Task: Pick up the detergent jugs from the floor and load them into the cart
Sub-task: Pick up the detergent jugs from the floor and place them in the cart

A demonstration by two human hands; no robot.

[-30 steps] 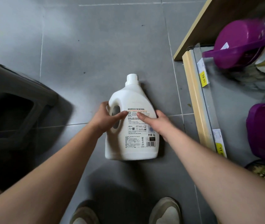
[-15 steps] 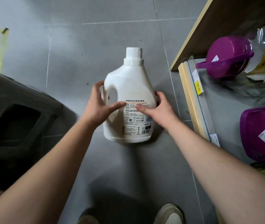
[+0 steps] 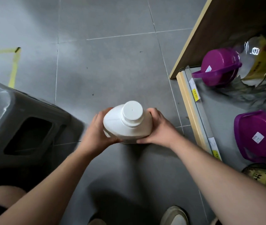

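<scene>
Grey floor tiles [image 3: 112,62] fill most of what I see through the head camera. Nearest to me, at the bottom edge, is the toe of a pale shoe [image 3: 174,215], and both bare forearms reach forward from the lower corners. They meet on the white detergent jug [image 3: 122,129], which stands upright over the middle of the floor with its round white cap [image 3: 132,111] facing the camera. The left hand [image 3: 95,133] wraps the jug's left side and the right hand [image 3: 160,129] wraps its right side. Both have their fingers curled round the body and their thumbs on the near face, so the two hands are clamped on the jug from opposite sides. Its base is hidden, and I cannot tell whether it touches the tiles.

Just left of the left hand sits a dark grey plastic tub [image 3: 31,114] with a rectangular cut-out; whether it is the cart I cannot tell. Along the right runs a low shelf [image 3: 192,114] with a pale wooden edge and a yellow price tag [image 3: 195,94]. On it are one purple lidded container [image 3: 258,135] nearer and another purple container [image 3: 218,67] farther back. Farthest off, at the left edge of the floor, lies a strip of yellow tape [image 3: 14,69].
</scene>
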